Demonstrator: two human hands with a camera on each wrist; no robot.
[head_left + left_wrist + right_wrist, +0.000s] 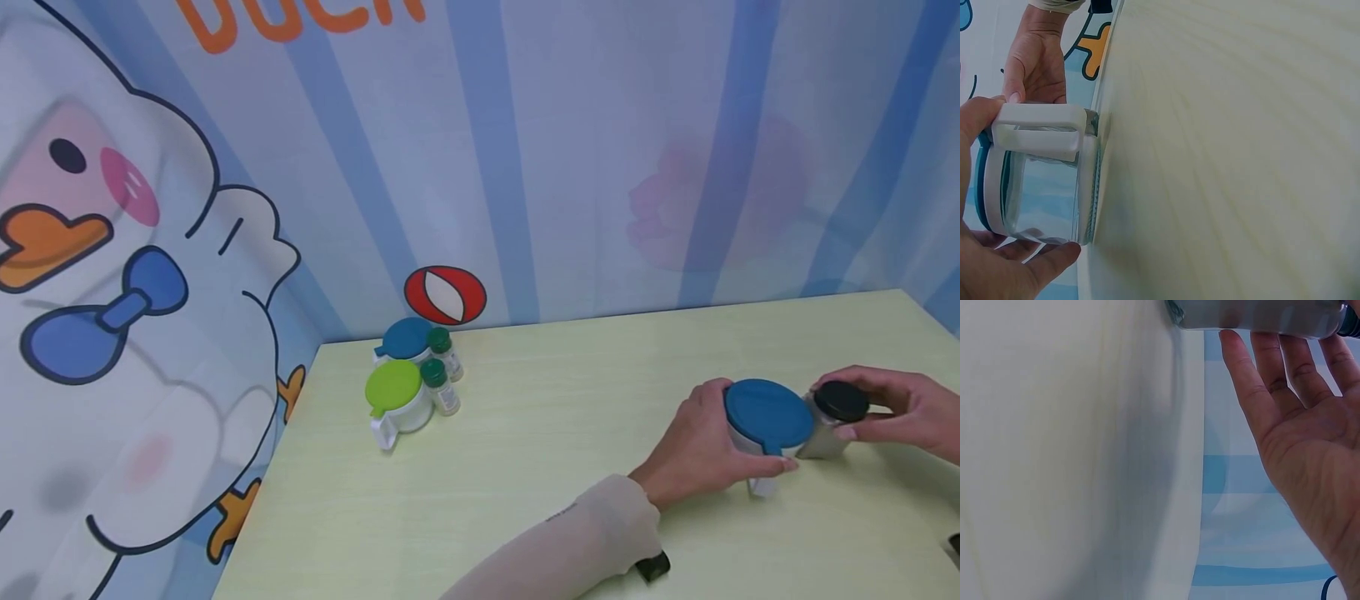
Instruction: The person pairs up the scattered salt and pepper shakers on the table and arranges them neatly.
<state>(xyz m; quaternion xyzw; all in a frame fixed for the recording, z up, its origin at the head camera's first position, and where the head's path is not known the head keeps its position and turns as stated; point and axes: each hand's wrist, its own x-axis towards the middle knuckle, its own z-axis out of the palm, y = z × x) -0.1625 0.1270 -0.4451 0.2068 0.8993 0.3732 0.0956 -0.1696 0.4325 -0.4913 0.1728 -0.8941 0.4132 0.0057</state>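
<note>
My left hand [701, 442] grips a clear jar with a round blue lid [768, 414], a white rim and a white handle. In the left wrist view, the thumb and fingers lie round this jar [1047, 194], its base close to the tabletop. Right beside it, my right hand [903, 408] holds a jar with a black lid [842, 402] and greyish contents between thumb and fingers. Fingertips lie along the side of this grey jar [1260, 317] in the right wrist view, where its upper part is cut off. Both jars stand upright.
At the table's far left stand a green-lidded jar [393, 387], a blue-lidded jar [407, 338] and two small green-capped shaker bottles [442, 392]. A cartoon-printed curtain [570, 167] rises behind the pale tabletop [555, 433]. A small black object [654, 567] shows below my left sleeve.
</note>
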